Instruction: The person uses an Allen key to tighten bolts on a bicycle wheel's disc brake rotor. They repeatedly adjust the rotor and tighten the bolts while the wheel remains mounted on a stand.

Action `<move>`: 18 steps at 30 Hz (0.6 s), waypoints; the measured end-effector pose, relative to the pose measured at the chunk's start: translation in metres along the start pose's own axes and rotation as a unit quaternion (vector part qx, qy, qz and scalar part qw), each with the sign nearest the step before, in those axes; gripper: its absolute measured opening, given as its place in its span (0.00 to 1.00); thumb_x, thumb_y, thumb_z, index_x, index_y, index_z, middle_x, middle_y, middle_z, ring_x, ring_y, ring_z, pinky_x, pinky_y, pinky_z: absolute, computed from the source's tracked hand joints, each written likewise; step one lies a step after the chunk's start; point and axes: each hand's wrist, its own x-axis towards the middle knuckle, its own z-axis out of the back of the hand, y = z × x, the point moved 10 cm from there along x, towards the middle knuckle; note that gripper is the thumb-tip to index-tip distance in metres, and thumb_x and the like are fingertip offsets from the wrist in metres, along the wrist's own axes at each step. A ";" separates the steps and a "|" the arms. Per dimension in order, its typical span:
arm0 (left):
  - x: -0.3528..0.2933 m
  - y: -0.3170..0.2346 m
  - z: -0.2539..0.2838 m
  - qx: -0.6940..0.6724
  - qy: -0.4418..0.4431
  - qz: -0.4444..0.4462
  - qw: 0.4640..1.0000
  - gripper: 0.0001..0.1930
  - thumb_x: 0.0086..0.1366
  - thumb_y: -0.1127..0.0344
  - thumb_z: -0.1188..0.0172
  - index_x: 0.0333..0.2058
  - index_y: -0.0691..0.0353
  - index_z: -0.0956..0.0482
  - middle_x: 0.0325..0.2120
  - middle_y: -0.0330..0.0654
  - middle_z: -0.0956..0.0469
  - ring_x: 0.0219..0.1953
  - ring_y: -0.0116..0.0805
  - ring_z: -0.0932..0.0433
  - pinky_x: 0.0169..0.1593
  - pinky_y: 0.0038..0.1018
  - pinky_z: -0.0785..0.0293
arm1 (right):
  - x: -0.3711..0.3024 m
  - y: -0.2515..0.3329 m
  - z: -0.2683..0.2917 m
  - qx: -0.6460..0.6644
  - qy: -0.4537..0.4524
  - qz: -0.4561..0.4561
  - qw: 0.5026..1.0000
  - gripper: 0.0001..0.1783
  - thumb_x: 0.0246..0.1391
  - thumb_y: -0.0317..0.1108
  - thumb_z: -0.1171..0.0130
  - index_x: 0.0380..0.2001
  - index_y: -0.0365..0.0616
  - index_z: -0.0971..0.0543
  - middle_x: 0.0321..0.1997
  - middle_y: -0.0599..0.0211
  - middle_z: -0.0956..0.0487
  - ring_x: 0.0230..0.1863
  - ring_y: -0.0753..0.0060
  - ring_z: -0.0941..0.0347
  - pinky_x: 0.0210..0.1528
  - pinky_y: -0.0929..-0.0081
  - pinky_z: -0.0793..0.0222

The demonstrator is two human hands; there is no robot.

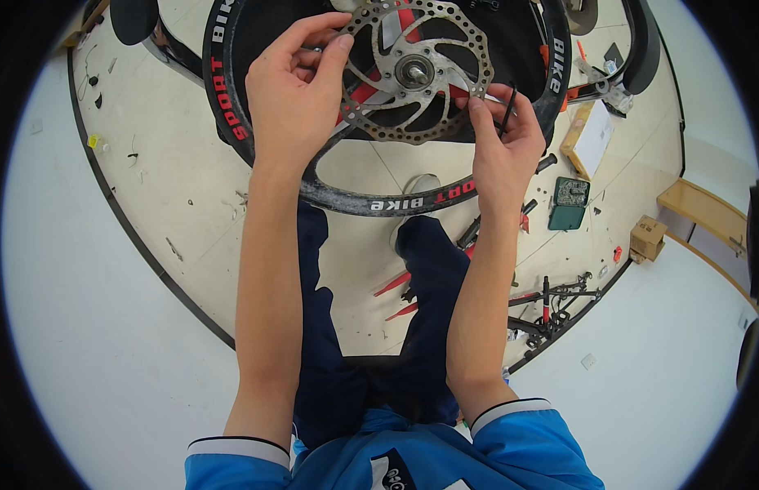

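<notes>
While the left hand (pixel 296 94) seemingly pinches the brake disc (pixel 436 69), the right hand (pixel 511 155) grips it and a black rod (pixel 508 112).

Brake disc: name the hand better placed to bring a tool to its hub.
Probably the right hand: it holds the black tool; the left hand is at the opposite edge of the disc.

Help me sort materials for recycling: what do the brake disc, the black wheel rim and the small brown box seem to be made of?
Brake disc: metal, probably steel; grey, semi-dull, with glints and brownish staining.
Black wheel rim: likely painted metal, though plastic is possible; satin, with pale scuffs.
Small brown box: probably cardboard; matte, plain tan faces and straight edges.
</notes>
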 end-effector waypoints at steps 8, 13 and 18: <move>0.000 0.001 -0.001 0.004 0.000 0.001 1.000 0.11 0.66 0.72 0.36 0.47 0.61 0.15 0.33 0.36 0.18 0.26 0.16 0.27 0.29 0.15 0.28 | 0.001 -0.001 0.000 0.000 0.000 -0.001 1.000 0.12 0.60 0.24 0.39 0.46 0.33 0.25 0.34 0.67 0.15 0.21 0.95 0.36 0.25 0.90 0.43; 0.001 0.002 0.000 -0.003 0.001 -0.004 1.000 0.11 0.66 0.72 0.36 0.47 0.62 0.15 0.34 0.37 0.18 0.27 0.16 0.26 0.29 0.15 0.28 | 0.001 0.000 -0.001 -0.004 0.002 0.002 1.000 0.13 0.60 0.24 0.39 0.47 0.34 0.25 0.34 0.67 0.15 0.22 0.95 0.36 0.25 0.90 0.43; 0.000 0.001 -0.003 -0.003 0.016 0.020 1.000 0.13 0.68 0.73 0.36 0.50 0.64 0.17 0.36 0.34 0.19 0.32 0.15 0.27 0.36 0.12 0.30 | 0.000 0.001 0.000 -0.008 -0.002 -0.001 1.000 0.13 0.60 0.24 0.39 0.47 0.34 0.25 0.34 0.67 0.15 0.22 0.94 0.35 0.25 0.89 0.42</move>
